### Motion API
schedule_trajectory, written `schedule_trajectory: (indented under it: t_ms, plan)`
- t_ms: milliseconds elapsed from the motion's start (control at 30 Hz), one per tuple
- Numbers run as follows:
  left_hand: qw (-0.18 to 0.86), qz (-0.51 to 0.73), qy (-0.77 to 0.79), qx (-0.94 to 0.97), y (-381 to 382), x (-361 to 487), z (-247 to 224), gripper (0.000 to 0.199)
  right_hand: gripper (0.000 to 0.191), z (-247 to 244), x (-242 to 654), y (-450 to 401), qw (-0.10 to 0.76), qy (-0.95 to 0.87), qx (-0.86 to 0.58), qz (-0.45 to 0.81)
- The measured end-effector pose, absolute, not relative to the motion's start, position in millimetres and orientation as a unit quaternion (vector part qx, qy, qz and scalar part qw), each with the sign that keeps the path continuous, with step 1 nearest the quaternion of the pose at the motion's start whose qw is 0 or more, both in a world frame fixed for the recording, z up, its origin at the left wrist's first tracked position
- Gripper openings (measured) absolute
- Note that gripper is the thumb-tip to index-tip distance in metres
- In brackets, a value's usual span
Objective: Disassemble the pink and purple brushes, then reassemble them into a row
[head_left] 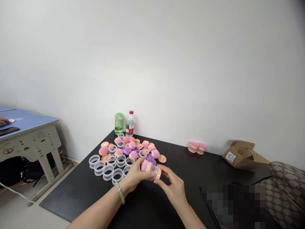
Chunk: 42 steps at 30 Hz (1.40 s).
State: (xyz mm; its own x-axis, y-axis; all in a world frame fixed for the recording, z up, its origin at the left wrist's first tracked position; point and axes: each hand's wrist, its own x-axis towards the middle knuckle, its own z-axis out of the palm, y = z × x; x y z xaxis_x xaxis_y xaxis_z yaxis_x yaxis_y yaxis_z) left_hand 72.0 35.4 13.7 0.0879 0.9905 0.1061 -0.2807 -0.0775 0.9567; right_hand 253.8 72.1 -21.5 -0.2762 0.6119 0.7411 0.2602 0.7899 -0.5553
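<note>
The person's left hand [134, 175] and right hand [172, 187] close together on a round brush with soft pink silicone bristles [145, 165], its peach plastic body and clear plastic ring [154, 171] running nearly level. Its long axis lies left to right, the bristles pointing left and the ring end pointing right, held just above the matte black table [147, 213]. The left fingers wrap the bristled end, while the right fingertips [159, 178] pinch the ring end. A green beaded bracelet [119, 192] circles the left wrist.

Just left of the brush stand smooth, translucent clear plastic rings [108, 172] in loose rows. Directly beyond it lies a scattered heap of knobbly pink and purple silicone brush heads [127, 150] among flat peach plastic discs [162, 158]. Farther beyond it stand a green plastic bottle [118, 124] and a clear water bottle with a red cap [130, 124]. Far to the right of the brush sit two assembled pink brushes [196, 148] and a torn brown cardboard box [245, 156]. Far to its left, a co-worker's hand [4, 121] rests on a blue-topped desk [28, 119], near a black phone [8, 131].
</note>
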Motion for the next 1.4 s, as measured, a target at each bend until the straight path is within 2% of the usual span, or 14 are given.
schedule_trajectory:
  t_ms: [200, 433, 567, 800, 933, 1067, 1167, 1400]
  plan:
    - [0.571, 0.557, 0.399, 0.452, 37.3, 71.8, 9.4, 0.053, 0.041, -24.8, 254.0, 71.4, 0.537, -0.806, -0.232, 0.092]
    - [0.624, 0.507, 0.359, 0.474, 37.5, 70.2, 8.1, 0.041, 0.051, -11.7, 258.3, 67.5, 0.523, -0.835, -0.169, 0.022]
    - [0.629, 0.498, 0.358, 0.478, 36.8, 71.2, 6.7, 0.041, 0.056, -4.1, 256.7, 63.8, 0.513, -0.849, -0.124, 0.001]
    - [0.641, 0.487, 0.349, 0.479, 35.7, 72.3, 6.9, 0.046, 0.048, 0.1, 260.0, 64.7, 0.505, -0.853, -0.131, 0.018]
    - [0.606, 0.527, 0.338, 0.490, 33.9, 72.5, 11.6, 0.048, 0.042, -6.6, 260.2, 65.1, 0.523, -0.832, -0.185, 0.015]
    - [0.463, 0.544, 0.371, 0.593, 33.8, 70.2, 13.4, 0.054, 0.031, -14.4, 254.8, 64.8, 0.515, -0.794, -0.296, 0.129]
    - [0.391, 0.526, 0.397, 0.642, 35.7, 68.9, 10.7, 0.055, 0.036, -15.2, 251.2, 65.2, 0.476, -0.761, -0.351, 0.268]
    - [0.446, 0.564, 0.385, 0.579, 41.2, 65.7, 2.8, 0.053, 0.050, -8.3, 251.5, 67.8, 0.465, -0.671, -0.332, 0.472]
